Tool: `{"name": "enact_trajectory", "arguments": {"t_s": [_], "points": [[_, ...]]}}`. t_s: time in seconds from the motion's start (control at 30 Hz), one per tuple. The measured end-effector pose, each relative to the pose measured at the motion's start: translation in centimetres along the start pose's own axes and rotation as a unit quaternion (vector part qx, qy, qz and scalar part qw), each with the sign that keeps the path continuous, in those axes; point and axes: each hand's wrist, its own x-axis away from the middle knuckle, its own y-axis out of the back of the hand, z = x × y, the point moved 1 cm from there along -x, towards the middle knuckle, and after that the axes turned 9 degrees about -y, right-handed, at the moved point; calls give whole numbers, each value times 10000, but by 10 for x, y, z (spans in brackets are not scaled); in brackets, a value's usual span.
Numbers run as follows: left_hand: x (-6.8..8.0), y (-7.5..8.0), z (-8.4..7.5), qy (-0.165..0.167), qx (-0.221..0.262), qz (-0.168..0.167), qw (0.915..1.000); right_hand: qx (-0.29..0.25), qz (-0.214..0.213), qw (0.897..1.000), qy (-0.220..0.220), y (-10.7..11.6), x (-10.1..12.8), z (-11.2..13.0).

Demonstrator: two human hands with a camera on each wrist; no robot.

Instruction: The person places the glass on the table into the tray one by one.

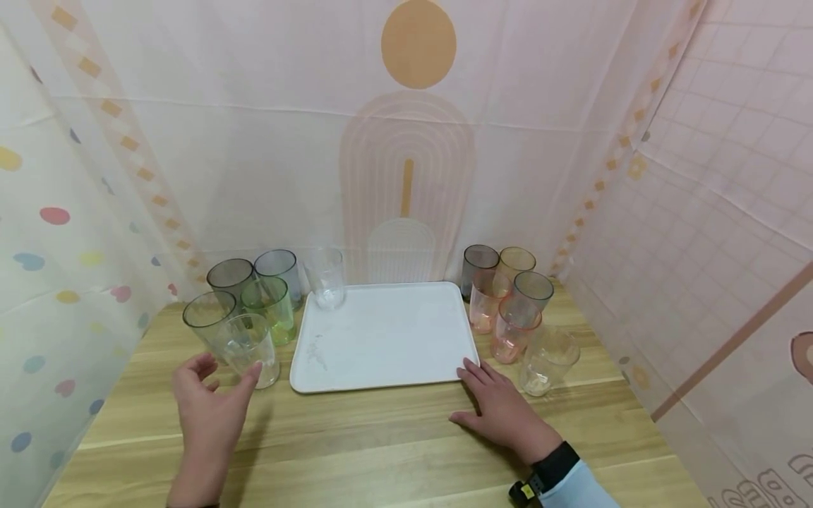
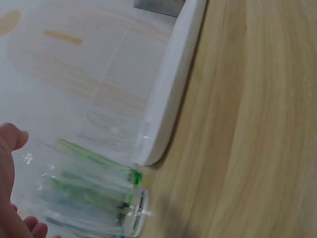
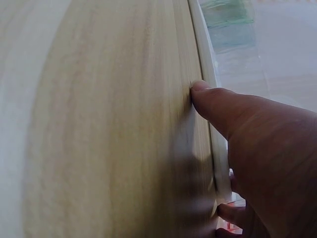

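text: none legible | backdrop cloth [image 1: 768, 487] right of white tray [image 1: 381, 339]: partial outlined letters at the lower edge, cut off, unreadable | cups, tray, worktop [image 1: 381, 451]: bore no labels

We see bare wood on the table [image 1: 381, 437] in front of the white tray [image 1: 387, 339]. The tray's flat middle is open too. Cups on the left [image 1: 254, 303] and cups on the right [image 1: 514, 310] crowd both sides, and one clear cup [image 1: 325, 277] blocks the tray's far-left corner.
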Motion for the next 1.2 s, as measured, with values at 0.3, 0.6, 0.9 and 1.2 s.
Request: {"name": "enact_trajectory", "arguments": {"t_s": [0.3,0.6,0.9,1.2], "points": [[-5,-21,10,-138,11,56,9999,-18,32,10000,-21,-2,0,2],[-14,-30,17,46,-123,132,9998,-52,-27,10000,3,0,1,2],[-17,-33,22,-7,-118,133,9998,-39,-48,10000,-32,1,2,3],[-17,-36,8,-142,74,208,9997,-69,-58,10000,-6,1,0,2]]}}
